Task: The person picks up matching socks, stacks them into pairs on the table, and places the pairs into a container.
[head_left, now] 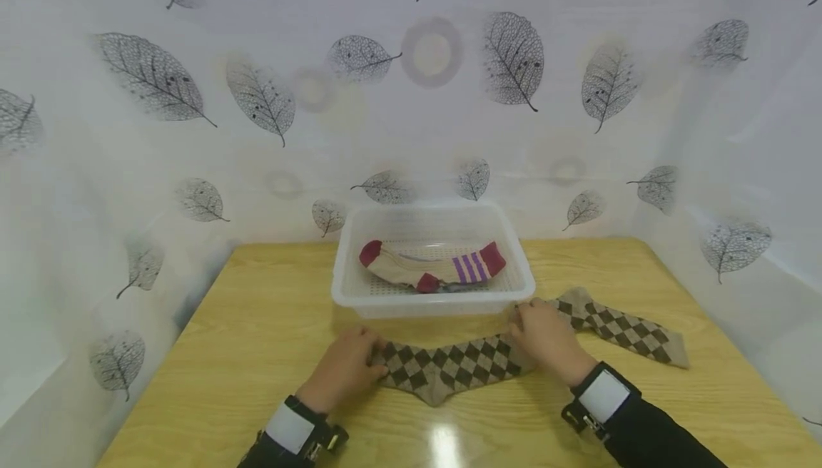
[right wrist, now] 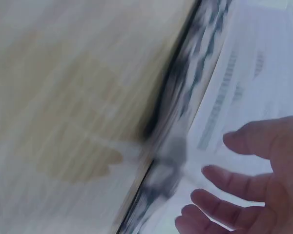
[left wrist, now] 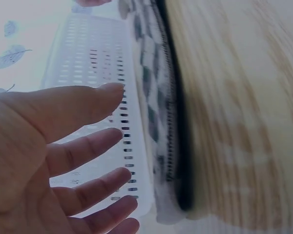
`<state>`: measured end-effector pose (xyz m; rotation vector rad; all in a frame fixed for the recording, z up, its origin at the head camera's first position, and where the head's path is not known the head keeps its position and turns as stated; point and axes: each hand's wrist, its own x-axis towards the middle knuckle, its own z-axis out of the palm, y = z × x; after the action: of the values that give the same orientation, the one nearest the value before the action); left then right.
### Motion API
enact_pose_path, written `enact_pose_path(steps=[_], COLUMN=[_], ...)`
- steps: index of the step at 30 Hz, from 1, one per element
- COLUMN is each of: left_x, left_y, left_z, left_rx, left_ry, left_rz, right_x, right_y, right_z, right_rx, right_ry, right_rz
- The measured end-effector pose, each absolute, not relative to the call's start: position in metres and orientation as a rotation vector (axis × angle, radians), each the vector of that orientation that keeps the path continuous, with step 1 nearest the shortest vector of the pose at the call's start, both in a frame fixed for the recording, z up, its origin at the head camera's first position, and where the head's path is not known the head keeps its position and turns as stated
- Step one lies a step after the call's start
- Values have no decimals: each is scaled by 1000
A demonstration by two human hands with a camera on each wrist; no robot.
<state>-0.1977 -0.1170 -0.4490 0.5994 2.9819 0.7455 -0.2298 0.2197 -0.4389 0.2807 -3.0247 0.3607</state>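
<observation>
A beige argyle sock [head_left: 437,369] with dark brown diamonds lies flat across the table, below the basket. My left hand [head_left: 347,367] is at its left end; the left wrist view shows the thumb and fingers spread apart, with nothing between them. At its right end is my right hand [head_left: 551,339], overlapping part of the fabric. In the right wrist view those fingers are loosely bent and hold nothing. A second argyle sock [head_left: 636,334] of the same pattern stretches to the right beyond the right hand, its near part hidden behind that hand.
A white perforated plastic basket [head_left: 427,304] stands just behind the first sock. Inside lies a cream sock [head_left: 411,268] with dark red toe, heel and cuff and purple stripes, over something greyish. The wooden table [head_left: 257,311] meets a leaf-printed covering [head_left: 289,168] at the back and sides.
</observation>
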Motion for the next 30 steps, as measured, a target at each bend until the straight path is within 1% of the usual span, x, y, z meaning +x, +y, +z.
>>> enact_pose_path(steps=[2,6,10,14,19,25,30], left_x=[-196,-195,-195,-196,-197,-194,-192], left_y=[-115,-110,-105,-103,-99,-102,-107], left_z=[-447,-444,-444,-445,-445,-443,-442], left_rx=[615,667,681,691,724,701,707], left_ry=[2986,2968,2943,2936,2939,2885,2885], left_rz=[759,730,694,652,614,717,777], right_x=[-236,-245,-253,-257,-258,-251,-240], right_y=[225,230,230,233,248,260,260], right_z=[-440,-444,-449,-452,-453,-431,-387], right_rx=[237,244,206,191,211,223,68], right_ry=[-3042,-3080,-3110,-3117,-3104,-3060,-3077], right_rz=[361,348,256,101,124,9,59])
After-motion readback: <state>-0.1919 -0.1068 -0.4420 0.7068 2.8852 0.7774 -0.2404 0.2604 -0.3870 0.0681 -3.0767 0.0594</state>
